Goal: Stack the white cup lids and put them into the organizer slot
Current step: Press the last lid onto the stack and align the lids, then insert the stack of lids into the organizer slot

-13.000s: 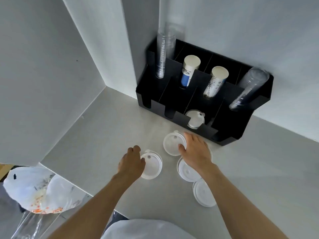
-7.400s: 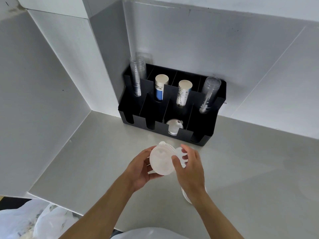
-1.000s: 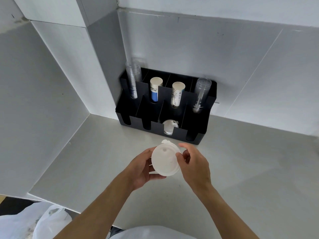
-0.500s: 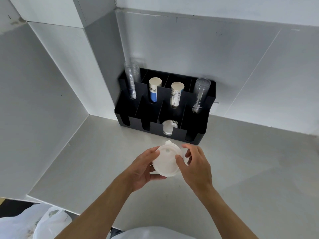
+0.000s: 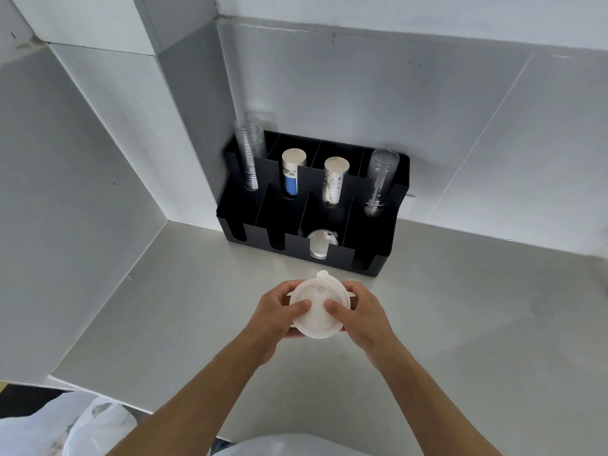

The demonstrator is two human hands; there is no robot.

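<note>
I hold a stack of white cup lids (image 5: 317, 312) between both hands above the grey counter, a little in front of the organizer. My left hand (image 5: 274, 315) grips its left edge with the thumb on top. My right hand (image 5: 358, 315) grips the right edge, thumb also pressed on top. The black organizer (image 5: 250, 233) stands against the back wall in the corner. A white lid (image 5: 320, 243) sits upright in its third front slot from the left. The other front slots look empty.
The organizer's back slots hold two stacks of clear cups (image 5: 250, 156) (image 5: 380, 179) and two stacks of paper cups (image 5: 292, 174) (image 5: 334, 182). White walls enclose the counter (image 5: 460, 324) at left and back. A white plastic bag (image 5: 65, 429) lies below the counter's front edge.
Both thumbs have come onto the top of the lid stack and the hands have closed in on it. The stack has tilted flatter and sits slightly lower.
</note>
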